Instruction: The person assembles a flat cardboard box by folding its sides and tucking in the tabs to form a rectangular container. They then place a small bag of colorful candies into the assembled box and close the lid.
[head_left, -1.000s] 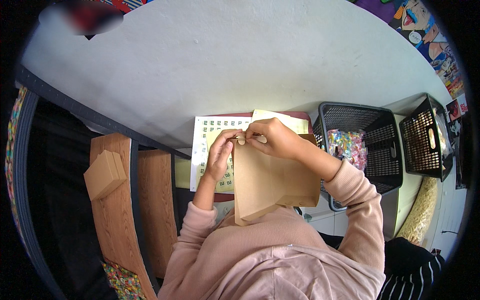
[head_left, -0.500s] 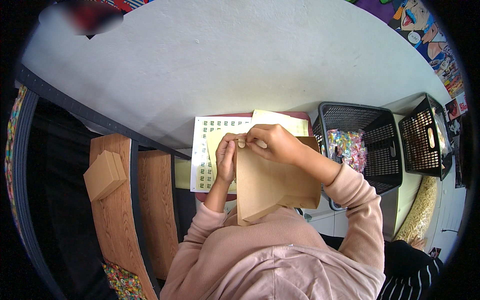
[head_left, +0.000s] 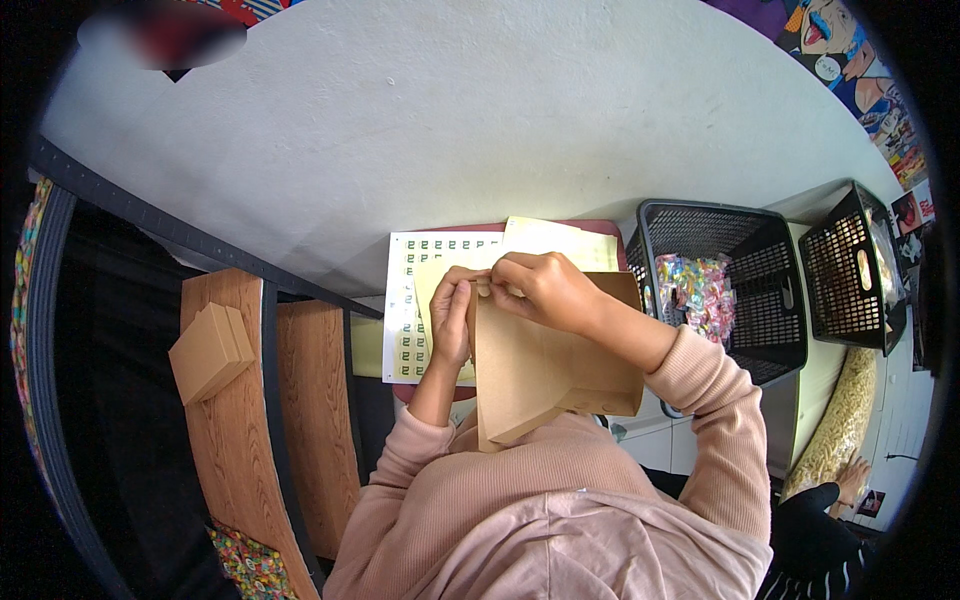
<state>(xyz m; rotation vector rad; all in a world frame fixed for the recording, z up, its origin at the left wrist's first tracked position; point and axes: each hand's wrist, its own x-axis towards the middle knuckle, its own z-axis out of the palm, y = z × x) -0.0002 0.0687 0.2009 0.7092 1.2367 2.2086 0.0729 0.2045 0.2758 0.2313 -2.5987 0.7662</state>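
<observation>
cardboard box (head_left: 530,360) | plain brown | open, inside facing up | held near 1 corner

Yr L: 1 box (head_left: 208,352) on shelf (head_left: 235,460). Front of you: other box (head_left: 530,370), sheets (head_left: 400,345) behind. Yr R: crate (head_left: 765,325) w/ packs (head_left: 697,295) in, 2nd crate (head_left: 838,275) beyond.

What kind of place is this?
Probably a small packing or stock corner, home or shop unclear. Clues: an open brown carton, what look like label sheets behind it, and a black plastic basket holding colourful wrapped packets.
</observation>
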